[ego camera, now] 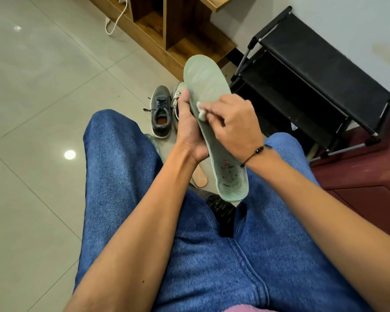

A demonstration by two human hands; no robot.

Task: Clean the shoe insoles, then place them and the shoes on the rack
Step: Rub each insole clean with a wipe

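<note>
At the centre of the frame the left hand (189, 129) grips the green insole (214, 122) along its left edge, fingers curled round the rim, holding it tilted with the toe toward the upper middle and the heel low, above the knees. The right hand (232, 124) pinches a small white wipe (200, 112) between fingertips and presses it on the insole's mid-section. To clean well, I would judge the strokes should run lengthways from toe to heel, with the left hand bracing from behind so the foam does not bend away under pressure; the heel, which looks speckled with grime, seems to need the most attention, and the wipe should be refolded when soiled. A grey shoe (160, 111) and a white shoe (178, 97) sit side by side on the floor just left of centre, an orange insole (199, 180) lies on the floor below the hands, and the black rack (313, 79) stands at the upper right, its shelves bare.
</note>
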